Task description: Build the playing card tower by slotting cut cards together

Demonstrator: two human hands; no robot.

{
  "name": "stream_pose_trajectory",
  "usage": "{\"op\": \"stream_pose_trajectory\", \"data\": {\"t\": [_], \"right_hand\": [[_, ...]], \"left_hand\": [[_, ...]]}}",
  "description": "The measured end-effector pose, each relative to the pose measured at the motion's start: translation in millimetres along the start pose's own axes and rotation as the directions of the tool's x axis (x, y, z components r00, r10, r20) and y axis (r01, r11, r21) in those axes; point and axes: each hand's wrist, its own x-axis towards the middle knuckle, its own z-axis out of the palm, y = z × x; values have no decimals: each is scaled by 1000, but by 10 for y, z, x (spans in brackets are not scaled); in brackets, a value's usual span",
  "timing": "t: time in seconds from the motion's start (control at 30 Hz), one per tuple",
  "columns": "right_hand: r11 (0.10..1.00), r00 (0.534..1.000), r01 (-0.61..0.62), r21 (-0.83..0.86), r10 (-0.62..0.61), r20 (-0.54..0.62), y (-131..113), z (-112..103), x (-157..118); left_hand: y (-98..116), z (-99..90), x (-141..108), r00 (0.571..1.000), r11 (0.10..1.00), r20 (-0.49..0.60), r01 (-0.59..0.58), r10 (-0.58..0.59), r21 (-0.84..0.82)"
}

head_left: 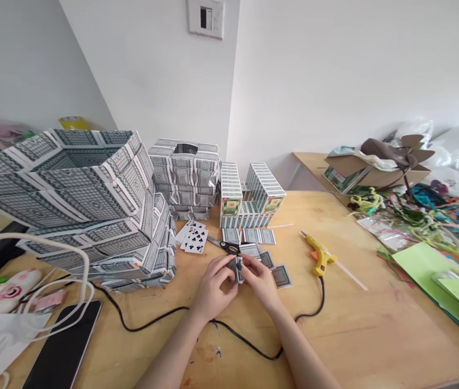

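Observation:
Between my two hands is a playing card [236,276] with a patterned grey back, apparently bent or folded. My left hand [215,286] grips its left side, thumb and fingers closed. The fingers of my right hand [259,280] press on its right side. Just beyond my fingertips lie black-handled scissors [230,247], partly covered by my hands and cards. Loose face-down cards [281,276] are scattered to the right and behind. Face-up club cards [195,239] lie fanned to the left of the scissors.
A large hollow card structure [124,200] towers at left, a smaller one [186,178] behind. Stacked card boxes [267,194] stand at the back. A yellow glue gun [319,255] lies right, its black cord [249,341] crossing under my forearms. A phone [65,346] lies front left.

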Motion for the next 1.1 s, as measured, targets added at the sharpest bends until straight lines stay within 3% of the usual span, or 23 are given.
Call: {"op": "stream_pose_trajectory", "data": {"t": [0.2,0.8,1.1], "right_hand": [[999,997,-17,36,14,76,16,-4,-1],[924,966,-223,311,166,198,54,27,-29],[884,974,-209,419,149,170,14,26,-36]], "left_hand": [[-7,10,-11,1000,1000,14,10,-10,0],[14,11,-44,1000,1000,17,-22,22,-19],[103,-64,-30,994,989,96,-29,43,-147]]}}
